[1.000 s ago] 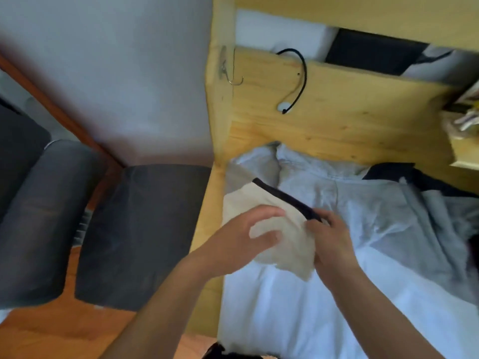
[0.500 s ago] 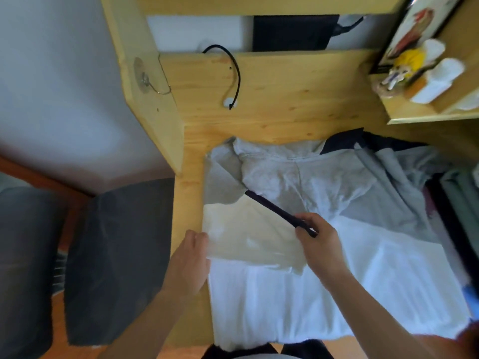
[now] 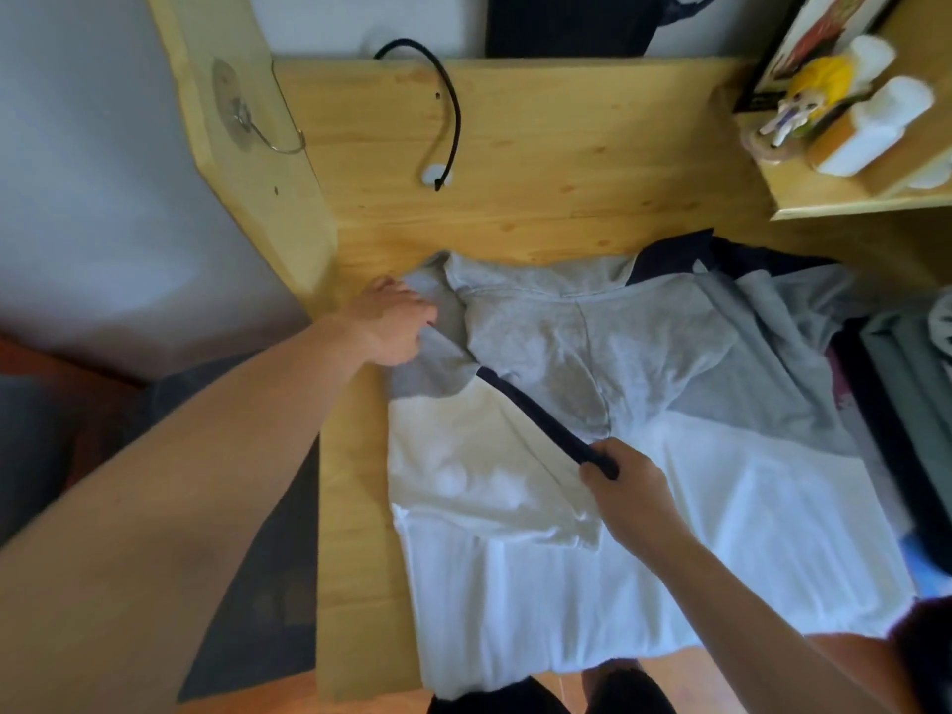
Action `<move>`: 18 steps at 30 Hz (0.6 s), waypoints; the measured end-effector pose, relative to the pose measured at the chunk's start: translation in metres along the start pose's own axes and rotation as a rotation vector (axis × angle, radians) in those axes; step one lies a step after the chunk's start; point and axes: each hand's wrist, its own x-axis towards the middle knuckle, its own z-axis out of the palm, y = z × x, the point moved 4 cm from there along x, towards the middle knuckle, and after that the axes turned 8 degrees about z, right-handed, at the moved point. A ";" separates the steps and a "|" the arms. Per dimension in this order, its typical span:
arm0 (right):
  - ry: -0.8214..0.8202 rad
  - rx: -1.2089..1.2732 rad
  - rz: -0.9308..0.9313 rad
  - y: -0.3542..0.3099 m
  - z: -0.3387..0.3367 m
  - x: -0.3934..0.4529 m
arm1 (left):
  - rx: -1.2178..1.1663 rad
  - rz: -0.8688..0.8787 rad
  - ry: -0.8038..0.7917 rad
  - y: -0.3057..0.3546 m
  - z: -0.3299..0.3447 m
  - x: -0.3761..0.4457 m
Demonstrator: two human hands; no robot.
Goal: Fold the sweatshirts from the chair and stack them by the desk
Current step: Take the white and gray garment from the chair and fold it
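A grey and white sweatshirt [image 3: 695, 481] lies spread on the wooden desk [image 3: 541, 208], grey hood end at the back, white body toward me. Its white sleeve [image 3: 479, 466] with a dark cuff is folded across the chest. My right hand [image 3: 626, 487] pinches the dark cuff near the middle of the garment. At the sweatshirt's far left corner, my left hand [image 3: 394, 322] grips the grey shoulder fabric. A dark chair [image 3: 268, 584] stands left of the desk, partly hidden behind my left arm.
A black cable [image 3: 448, 105] hangs on the desk's back panel. A metal hook [image 3: 257, 128] is fixed to the left side panel. A shelf [image 3: 850, 198] at the back right holds a figurine and white bottles. Dark and green clothes [image 3: 896, 394] lie at the right.
My left hand has left the sleeve's near left edge and reached back to the grey shoulder corner. My right hand still holds the dark cuff. The camera view has shifted right.
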 end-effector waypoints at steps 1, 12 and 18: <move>0.019 0.009 -0.046 -0.003 -0.003 -0.006 | 0.000 -0.022 0.035 -0.007 -0.002 -0.005; 0.454 -0.523 -0.374 0.004 0.010 0.004 | -0.212 -0.303 0.483 0.086 0.033 -0.029; 0.357 -0.872 -0.580 -0.007 0.036 0.055 | -0.269 -0.419 0.461 0.132 0.083 -0.022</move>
